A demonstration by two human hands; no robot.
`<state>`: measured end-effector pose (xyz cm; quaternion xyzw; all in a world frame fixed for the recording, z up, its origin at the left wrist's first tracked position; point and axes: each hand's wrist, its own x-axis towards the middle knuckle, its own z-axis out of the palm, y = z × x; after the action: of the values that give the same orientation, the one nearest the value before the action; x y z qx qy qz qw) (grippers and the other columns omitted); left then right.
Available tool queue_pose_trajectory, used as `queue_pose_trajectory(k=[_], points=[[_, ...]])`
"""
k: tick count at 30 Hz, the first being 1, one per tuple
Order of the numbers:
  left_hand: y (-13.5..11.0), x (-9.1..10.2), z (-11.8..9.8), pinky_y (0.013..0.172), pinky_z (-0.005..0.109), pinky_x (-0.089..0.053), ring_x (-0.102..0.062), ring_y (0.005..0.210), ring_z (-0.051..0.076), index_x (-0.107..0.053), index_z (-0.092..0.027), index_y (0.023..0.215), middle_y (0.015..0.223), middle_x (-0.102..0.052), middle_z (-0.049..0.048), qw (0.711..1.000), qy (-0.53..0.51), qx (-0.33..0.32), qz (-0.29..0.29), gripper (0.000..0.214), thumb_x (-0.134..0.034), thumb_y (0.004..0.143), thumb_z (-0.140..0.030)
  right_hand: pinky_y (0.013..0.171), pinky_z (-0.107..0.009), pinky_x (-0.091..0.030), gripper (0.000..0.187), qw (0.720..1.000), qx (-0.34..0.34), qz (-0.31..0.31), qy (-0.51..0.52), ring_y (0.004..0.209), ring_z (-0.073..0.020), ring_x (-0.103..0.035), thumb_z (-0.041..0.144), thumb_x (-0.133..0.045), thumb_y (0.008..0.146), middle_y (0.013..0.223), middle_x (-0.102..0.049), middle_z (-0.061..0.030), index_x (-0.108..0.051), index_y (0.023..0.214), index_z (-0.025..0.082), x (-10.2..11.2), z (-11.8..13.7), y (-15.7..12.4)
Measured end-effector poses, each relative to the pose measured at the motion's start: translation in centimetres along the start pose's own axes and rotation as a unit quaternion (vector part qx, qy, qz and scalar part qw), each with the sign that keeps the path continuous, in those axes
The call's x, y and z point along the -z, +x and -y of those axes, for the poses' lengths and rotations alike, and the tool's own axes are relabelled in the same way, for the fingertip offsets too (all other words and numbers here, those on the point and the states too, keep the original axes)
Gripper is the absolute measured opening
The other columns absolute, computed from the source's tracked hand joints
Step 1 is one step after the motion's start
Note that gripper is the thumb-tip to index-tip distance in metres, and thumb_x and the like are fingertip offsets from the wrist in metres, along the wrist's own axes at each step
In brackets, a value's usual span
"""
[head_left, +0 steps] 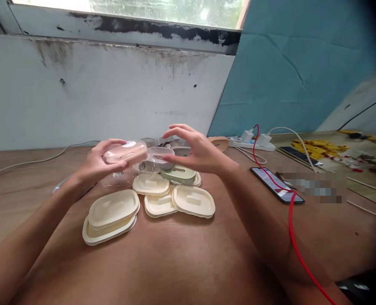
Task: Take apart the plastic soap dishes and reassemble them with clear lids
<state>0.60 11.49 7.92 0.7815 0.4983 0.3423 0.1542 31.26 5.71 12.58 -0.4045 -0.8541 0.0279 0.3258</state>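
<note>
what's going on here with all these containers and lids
A person's left hand holds up a pink container. The right hand is open beside a clear container; whether it touches it is hard to tell. Nearer the person, cream lids lie partly overlapping on the table, with a green lid behind them. A phone lies off to the right.

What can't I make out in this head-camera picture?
All head view:
Part of the clear container: hidden by the left hand.
Whatever lies behind the right hand: hidden by it.
Phone text: too small, crossed by the red cable.
Cable's lower end: cut off by the bottom edge.
</note>
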Motion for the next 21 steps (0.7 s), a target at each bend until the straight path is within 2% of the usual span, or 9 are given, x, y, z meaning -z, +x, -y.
queue_pose_trajectory(k=[2, 3, 5, 7, 9, 12, 15, 18, 21], points=[[-2.2, 0.9, -1.7, 0.09, 0.038, -0.061, -0.069, 0.113, 0.028, -0.063, -0.03, 0.132, 0.135, -0.066, 0.0049, 0.992, -0.065, -0.076, 0.075, 0.061, -0.077, 0.076, -0.049, 0.111, -0.045, -0.047, 0.068, 0.995, 0.034, 0.065, 0.063, 0.135, -0.0289, -0.054, 0.051, -0.078, 0.083, 0.146, -0.057, -0.0085, -0.053, 0.142, 0.027, -0.8, 1.0, 0.0], [-3.3, 1.1, -2.3, 0.094, 0.039, -0.061, -0.068, 0.117, 0.029, -0.063, -0.03, 0.131, 0.137, -0.065, 0.0055, 0.986, -0.08, -0.117, 0.093, 0.059, -0.079, 0.076, -0.045, 0.11, -0.044, -0.048, 0.076, 0.991, 0.041, 0.096, 0.087, 0.133, -0.0283, -0.055, 0.052, -0.08, 0.081, 0.147, -0.056, -0.0079, -0.05, 0.146, 0.028, -1.3, 1.5, 0.0], [-5.2, 0.8, -3.0, 0.104, 0.042, -0.057, -0.063, 0.127, 0.029, -0.061, -0.029, 0.132, 0.141, -0.061, 0.0066, 0.974, -0.09, -0.174, 0.112, 0.056, -0.078, 0.079, -0.036, 0.104, -0.042, -0.052, 0.078, 0.981, 0.035, 0.154, 0.113, 0.126, -0.0277, -0.06, 0.053, -0.082, 0.078, 0.143, -0.061, -0.0068, -0.051, 0.146, 0.029, -2.2, 2.4, -0.1], [-6.9, -0.2, -2.8, 0.104, 0.041, -0.057, -0.062, 0.128, 0.029, -0.055, -0.031, 0.138, 0.142, -0.06, 0.0073, 0.973, -0.089, -0.174, 0.119, 0.061, -0.076, 0.081, -0.033, 0.097, -0.041, -0.054, 0.074, 0.973, 0.012, 0.198, 0.118, 0.117, -0.0277, -0.065, 0.055, -0.084, 0.075, 0.132, -0.068, -0.0054, -0.058, 0.14, 0.029, -2.7, 2.8, -0.2], [-8.2, -1.6, -1.9, 0.096, 0.04, -0.061, -0.067, 0.12, 0.028, -0.043, -0.032, 0.147, 0.138, -0.062, 0.009, 0.979, -0.092, -0.134, 0.12, 0.075, -0.078, 0.081, -0.035, 0.092, -0.04, -0.055, 0.071, 0.968, -0.019, 0.226, 0.111, 0.113, -0.0285, -0.066, 0.058, -0.085, 0.072, 0.125, -0.071, -0.0045, -0.063, 0.134, 0.03, -2.7, 2.7, -0.2], [-9.6, -3.3, -0.3, 0.095, 0.043, -0.061, -0.065, 0.12, 0.028, -0.032, -0.03, 0.146, 0.141, -0.056, 0.0121, 0.985, -0.101, -0.115, 0.08, 0.086, -0.082, 0.076, -0.035, 0.088, -0.039, -0.054, 0.067, 0.965, -0.061, 0.237, 0.097, 0.113, -0.0286, -0.065, 0.06, -0.084, 0.072, 0.121, -0.071, -0.004, -0.063, 0.129, 0.031, -2.2, 1.8, -0.2], [-10.4, -3.8, 0.9, 0.098, 0.047, -0.058, -0.056, 0.13, 0.031, -0.044, -0.029, 0.13, 0.149, -0.044, 0.0124, 0.985, -0.066, -0.158, 0.035, 0.066, -0.08, 0.076, -0.032, 0.08, -0.037, -0.051, 0.063, 0.966, -0.097, 0.232, 0.057, 0.105, -0.0276, -0.064, 0.061, -0.082, 0.071, 0.118, -0.068, -0.0055, -0.059, 0.12, 0.027, -2.0, 0.5, -0.2], [-10.6, -3.4, 1.4, 0.093, 0.046, -0.059, -0.061, 0.116, 0.028, -0.062, -0.027, 0.116, 0.15, -0.041, 0.0098, 0.981, 0.003, -0.189, 0.053, 0.037, -0.073, 0.081, -0.03, 0.072, -0.036, -0.046, 0.054, 0.964, -0.119, 0.237, -0.014, 0.094, -0.0254, -0.06, 0.058, -0.081, 0.074, 0.112, -0.066, -0.0057, -0.054, 0.107, 0.025, -2.8, -0.3, -0.2], [-10.6, -3.0, 2.0, 0.097, 0.046, -0.058, -0.059, 0.121, 0.03, -0.069, -0.029, 0.12, 0.145, -0.044, 0.0097, 0.973, 0.026, -0.222, 0.055, 0.035, -0.068, 0.085, -0.027, 0.076, -0.037, -0.044, 0.041, 0.966, -0.097, 0.222, -0.089, 0.097, -0.0256, -0.058, 0.047, -0.079, 0.079, 0.11, -0.063, -0.006, -0.051, 0.097, 0.024, -4.2, -0.5, -0.2]])
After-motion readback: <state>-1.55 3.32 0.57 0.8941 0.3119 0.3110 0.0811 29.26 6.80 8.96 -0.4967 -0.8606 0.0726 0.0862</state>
